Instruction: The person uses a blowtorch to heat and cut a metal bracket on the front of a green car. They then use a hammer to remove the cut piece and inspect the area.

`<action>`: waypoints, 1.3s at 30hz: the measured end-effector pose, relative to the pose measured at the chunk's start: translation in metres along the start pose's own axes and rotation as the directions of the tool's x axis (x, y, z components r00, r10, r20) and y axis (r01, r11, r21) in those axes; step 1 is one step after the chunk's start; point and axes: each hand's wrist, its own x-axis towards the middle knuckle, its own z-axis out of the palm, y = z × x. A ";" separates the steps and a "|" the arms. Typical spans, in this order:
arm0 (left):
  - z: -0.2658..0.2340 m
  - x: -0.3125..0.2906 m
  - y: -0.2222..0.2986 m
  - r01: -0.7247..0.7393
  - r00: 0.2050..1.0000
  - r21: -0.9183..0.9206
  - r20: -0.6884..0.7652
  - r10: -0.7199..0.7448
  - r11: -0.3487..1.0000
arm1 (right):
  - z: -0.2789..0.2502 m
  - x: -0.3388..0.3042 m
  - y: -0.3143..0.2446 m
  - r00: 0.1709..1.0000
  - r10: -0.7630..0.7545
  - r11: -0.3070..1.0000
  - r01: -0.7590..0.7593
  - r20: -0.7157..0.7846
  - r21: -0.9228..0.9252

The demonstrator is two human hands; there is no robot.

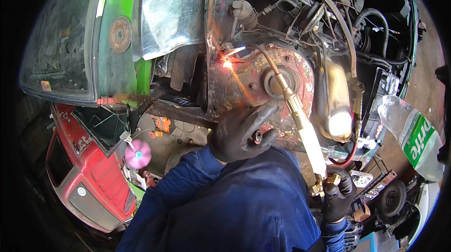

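My right hand, in a black glove, closes round the valve end of a brass gas torch. The torch's long bent neck reaches up and left over the engine bay. A bright flame stands at its tip, and beside it an orange spot glows on the rusty, red-painted body panel. Sparks or glare streak from the spot. My left hand, also gloved in black, is curled below the panel's strut mount. A small metal end shows between its thumb and fingers; the rest of that object is hidden.
A shiny metal sheet leans beside the green body and windscreen. Hoses, a pale reservoir and a battery crowd the bay. A plastic bag lies at right. A red vehicle stands at lower left.
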 end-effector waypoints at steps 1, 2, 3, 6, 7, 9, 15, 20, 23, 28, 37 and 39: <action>0.000 0.000 0.001 -0.009 1.000 0.019 -0.008 0.009 1.000 | 0.001 -0.002 0.001 1.000 -0.011 1.000 0.011 -0.009 -0.002; -0.001 -0.001 0.003 0.028 1.000 -0.001 -0.007 -0.028 1.000 | 0.002 -0.003 0.003 1.000 -0.012 1.000 0.012 -0.012 -0.020; -0.002 -0.001 0.004 -0.002 1.000 0.032 -0.030 0.003 0.999 | 0.004 -0.004 0.004 1.000 -0.014 1.000 0.014 -0.009 0.006; -0.007 -0.006 0.008 0.028 1.000 0.144 0.004 -0.029 0.989 | 0.008 -0.006 0.007 0.999 -0.042 0.999 0.042 -0.016 0.019; -0.008 -0.007 0.007 0.002 1.000 0.138 -0.012 -0.001 0.990 | 0.009 -0.007 0.008 0.999 -0.050 0.998 0.051 -0.007 0.045; -0.008 -0.008 0.004 -0.050 0.997 0.120 -0.055 0.057 0.991 | 0.010 -0.007 0.010 0.998 -0.062 0.997 0.062 0.004 0.038; -0.001 -0.009 -0.002 -0.117 0.987 0.148 -0.095 0.131 0.982 | 0.014 -0.010 0.013 0.998 -0.034 0.995 0.030 0.044 0.092; 0.000 -0.007 -0.001 -0.115 0.984 0.162 -0.119 0.135 0.980 | 0.020 -0.005 0.012 0.997 -0.027 0.994 0.019 0.074 0.107; 0.001 -0.007 0.000 -0.084 0.990 0.205 -0.097 0.106 0.975 | 0.022 0.000 0.010 0.997 -0.003 0.998 -0.002 0.074 0.067; 0.004 -0.008 -0.003 -0.090 0.991 0.213 -0.080 0.109 0.973 | 0.021 0.007 0.006 0.995 0.031 0.998 -0.036 0.094 0.055; 0.004 -0.013 -0.005 -0.051 0.996 0.250 -0.059 0.067 0.967 | 0.018 0.012 0.003 0.987 0.081 0.992 -0.092 0.139 0.080; 0.004 -0.014 -0.005 -0.043 0.997 0.279 -0.049 0.059 0.959 | 0.017 0.013 0.002 0.984 0.085 0.990 -0.101 0.158 0.097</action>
